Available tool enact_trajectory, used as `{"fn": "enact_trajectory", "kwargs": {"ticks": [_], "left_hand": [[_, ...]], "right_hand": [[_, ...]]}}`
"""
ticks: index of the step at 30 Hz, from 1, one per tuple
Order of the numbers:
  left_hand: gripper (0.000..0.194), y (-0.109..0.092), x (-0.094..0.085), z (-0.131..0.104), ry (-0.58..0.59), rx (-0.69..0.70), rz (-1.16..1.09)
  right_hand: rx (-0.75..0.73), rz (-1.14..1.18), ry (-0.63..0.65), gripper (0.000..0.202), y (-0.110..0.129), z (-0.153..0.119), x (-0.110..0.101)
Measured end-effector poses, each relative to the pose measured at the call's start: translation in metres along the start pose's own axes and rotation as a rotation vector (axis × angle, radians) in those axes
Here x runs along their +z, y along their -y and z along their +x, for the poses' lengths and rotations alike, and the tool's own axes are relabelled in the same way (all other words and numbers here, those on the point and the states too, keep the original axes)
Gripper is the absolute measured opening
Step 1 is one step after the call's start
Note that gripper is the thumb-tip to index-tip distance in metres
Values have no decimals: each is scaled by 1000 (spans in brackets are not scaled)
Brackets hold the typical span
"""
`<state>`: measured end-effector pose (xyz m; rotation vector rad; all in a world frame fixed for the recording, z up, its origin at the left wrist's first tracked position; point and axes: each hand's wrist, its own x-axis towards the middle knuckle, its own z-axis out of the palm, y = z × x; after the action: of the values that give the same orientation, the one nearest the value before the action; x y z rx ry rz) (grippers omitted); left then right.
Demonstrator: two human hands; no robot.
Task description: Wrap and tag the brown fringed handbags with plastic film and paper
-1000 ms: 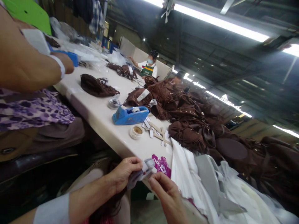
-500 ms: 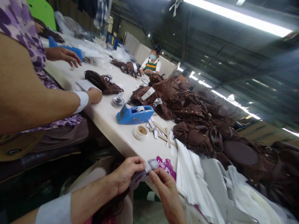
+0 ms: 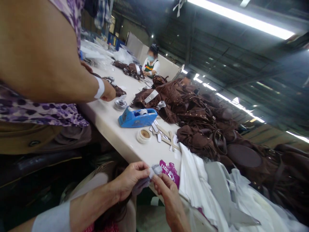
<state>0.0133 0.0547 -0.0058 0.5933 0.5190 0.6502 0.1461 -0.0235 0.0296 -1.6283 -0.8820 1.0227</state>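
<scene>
Near the bottom centre, my left hand [image 3: 134, 177] pinches one side of a small greyish wrapped bundle [image 3: 145, 182]. From the other side, my right hand [image 3: 167, 190] grips it between thumb and fingers, close to my left fingertips. The bundle looks like pale, thin wrapping; what is inside is hidden. Both hands are just off the table's near edge, with a purple packet [image 3: 170, 170] beside my right fingers. Something dark hangs beneath my left hand, partly hidden.
On the white table [image 3: 106, 119] are a blue tape dispenser [image 3: 137, 118], a tape roll [image 3: 144, 134], paper strips [image 3: 166, 138], piled brown fringed bags [image 3: 190, 109] and white cloth [image 3: 195, 183]. A co-worker's arm [image 3: 60, 71] reaches in from the left; another person [image 3: 151, 64] sits behind.
The co-worker at the left has leaned farther over the table, the arm moving right and covering more of the brown bag there. My hands keep their grip, almost unmoved.
</scene>
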Motion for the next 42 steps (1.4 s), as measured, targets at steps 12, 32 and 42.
{"fn": "enact_trajectory", "kwargs": {"ticks": [12, 32, 42], "left_hand": [[54, -4, 4, -5, -24, 12, 142], [18, 21, 7, -17, -49, 312, 924], [51, 22, 12, -30, -42, 200, 1068]], "right_hand": [[10, 127, -18, 40, -27, 4, -3], [376, 613, -174, 61, -21, -34, 8], [350, 716, -235, 65, -63, -33, 9]]}}
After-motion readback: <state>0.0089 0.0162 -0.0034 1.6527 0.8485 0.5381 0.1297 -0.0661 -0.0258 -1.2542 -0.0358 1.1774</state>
